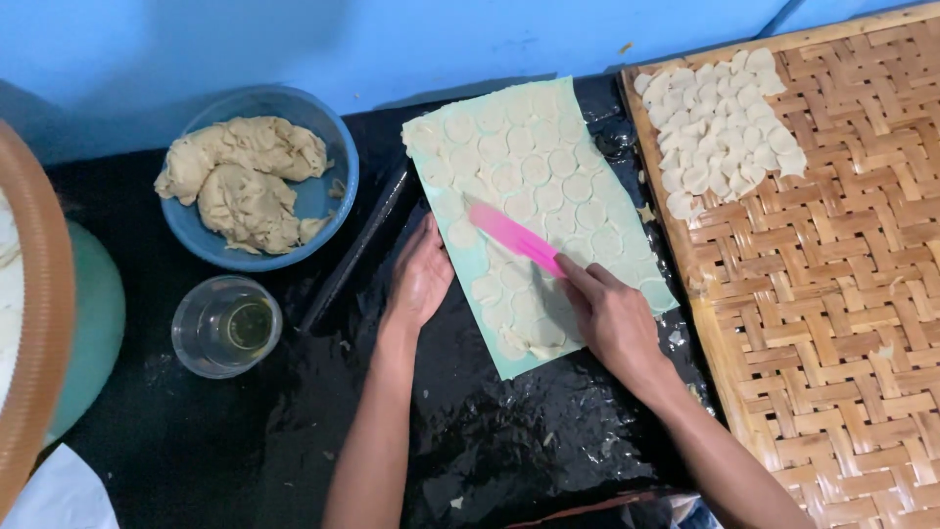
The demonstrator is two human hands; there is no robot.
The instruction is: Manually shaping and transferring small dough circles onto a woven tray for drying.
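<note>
A pale green sheet [470, 263] lies on the black work surface, covered with a thin layer of dough cut into several small rounds [534, 167]. My right hand [612, 313] grips a flat pink scraper [514, 235], whose blade lies across the middle of the sheet. My left hand [421, 277] rests flat on the sheet's left edge, fingers together, holding nothing.
A blue bowl [338, 162] of dough lumps sits at the left, with a clear glass of oil [225, 326] in front of it. A woven bamboo tray [832, 294] at the right carries a pile of cut rounds [720, 118]. A brown-rimmed round tray [44, 294] sits at the far left.
</note>
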